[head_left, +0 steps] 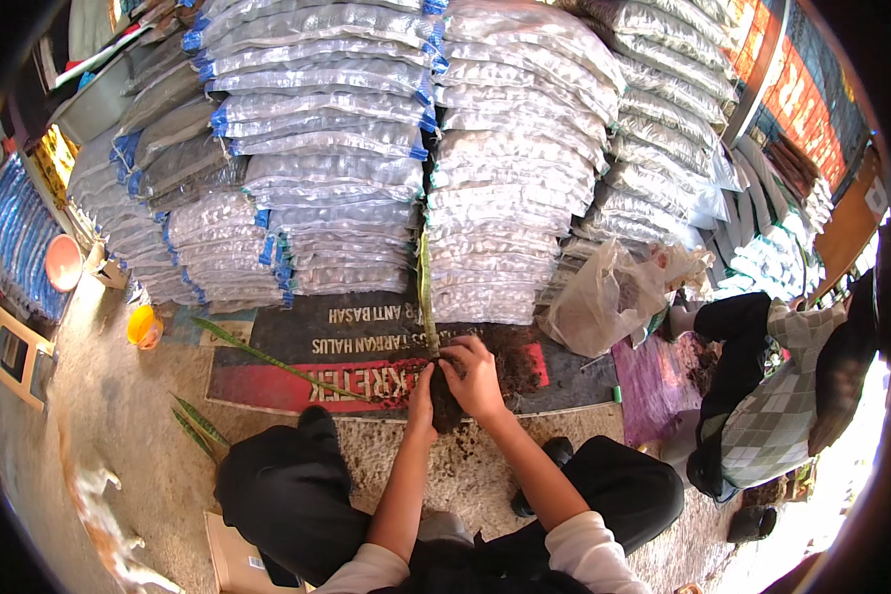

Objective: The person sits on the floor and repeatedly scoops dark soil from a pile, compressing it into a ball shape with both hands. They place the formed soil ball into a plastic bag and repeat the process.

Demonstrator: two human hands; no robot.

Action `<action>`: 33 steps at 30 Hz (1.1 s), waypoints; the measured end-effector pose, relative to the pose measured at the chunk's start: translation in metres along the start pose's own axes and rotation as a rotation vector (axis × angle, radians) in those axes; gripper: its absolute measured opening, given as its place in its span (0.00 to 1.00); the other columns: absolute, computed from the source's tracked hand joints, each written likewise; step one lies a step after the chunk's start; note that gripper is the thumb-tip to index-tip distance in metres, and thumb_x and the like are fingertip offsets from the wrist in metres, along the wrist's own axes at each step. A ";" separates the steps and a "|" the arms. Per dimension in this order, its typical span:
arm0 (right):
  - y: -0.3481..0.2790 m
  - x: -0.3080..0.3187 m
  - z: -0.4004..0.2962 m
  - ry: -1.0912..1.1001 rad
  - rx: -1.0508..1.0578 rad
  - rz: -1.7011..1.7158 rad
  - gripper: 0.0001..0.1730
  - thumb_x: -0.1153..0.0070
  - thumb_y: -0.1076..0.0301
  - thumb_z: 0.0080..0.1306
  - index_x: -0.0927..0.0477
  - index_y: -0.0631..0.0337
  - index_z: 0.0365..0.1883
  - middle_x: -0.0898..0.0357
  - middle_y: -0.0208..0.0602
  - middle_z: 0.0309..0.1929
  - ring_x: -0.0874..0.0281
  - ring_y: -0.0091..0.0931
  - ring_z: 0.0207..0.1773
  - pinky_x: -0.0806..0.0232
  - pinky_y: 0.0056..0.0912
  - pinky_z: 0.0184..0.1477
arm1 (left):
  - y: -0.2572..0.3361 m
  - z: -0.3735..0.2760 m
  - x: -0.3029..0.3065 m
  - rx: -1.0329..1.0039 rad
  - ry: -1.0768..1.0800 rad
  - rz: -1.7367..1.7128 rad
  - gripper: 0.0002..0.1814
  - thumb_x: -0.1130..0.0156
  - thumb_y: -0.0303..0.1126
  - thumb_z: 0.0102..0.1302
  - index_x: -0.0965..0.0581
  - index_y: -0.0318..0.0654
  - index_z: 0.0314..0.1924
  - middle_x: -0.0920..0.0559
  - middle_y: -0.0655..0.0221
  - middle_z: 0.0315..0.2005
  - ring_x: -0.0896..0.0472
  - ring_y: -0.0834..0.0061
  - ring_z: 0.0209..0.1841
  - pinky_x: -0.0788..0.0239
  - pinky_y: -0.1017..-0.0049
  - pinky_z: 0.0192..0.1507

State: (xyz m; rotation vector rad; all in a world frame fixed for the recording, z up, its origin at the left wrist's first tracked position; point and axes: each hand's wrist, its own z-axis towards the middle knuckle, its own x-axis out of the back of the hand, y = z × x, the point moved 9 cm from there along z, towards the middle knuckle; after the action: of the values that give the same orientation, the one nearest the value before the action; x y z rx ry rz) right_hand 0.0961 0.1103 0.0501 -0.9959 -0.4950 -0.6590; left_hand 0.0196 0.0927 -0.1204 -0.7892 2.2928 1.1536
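Note:
A dark, narrow planting bag point(445, 405) stands between my hands, with potting soil about its mouth. From its top rises a long, yellow-edged snake plant leaf point(426, 297). My left hand point(420, 407) grips the bag's left side. On the other side, my right hand point(477, 377) holds the upper rim, fingers bent near the leaf's base. Loose dark soil point(518, 364) lies right of my hands on a printed banner sheet point(267, 386) bearing writing. A single cut snake plant leaf point(267, 360) rests slantwise across the sheet's left part.
Tall stacks of filled plastic sacks point(327, 141) rise beyond the sheet. A clear plastic bag point(601, 297) sits at right, near another person point(765, 416). More leaves point(197, 423), a yellow cup point(145, 327), a stool point(15, 356) and a cat point(108, 520) are at left.

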 end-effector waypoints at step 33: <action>0.028 -0.003 -0.025 -0.060 -0.298 0.607 0.17 0.62 0.65 0.67 0.28 0.68 0.46 0.26 0.40 0.43 0.31 0.26 0.49 0.40 0.26 0.51 | 0.028 -0.030 -0.027 -0.073 -0.086 -0.153 0.27 0.61 0.53 0.64 0.30 0.38 0.49 0.22 0.66 0.42 0.23 0.67 0.42 0.31 0.67 0.47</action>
State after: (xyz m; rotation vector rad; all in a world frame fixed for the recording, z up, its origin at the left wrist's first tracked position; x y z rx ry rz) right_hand 0.1157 0.0998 0.0200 -1.3706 -0.1263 -0.1560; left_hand 0.0167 0.0900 -0.0712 -0.9074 2.0925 1.1831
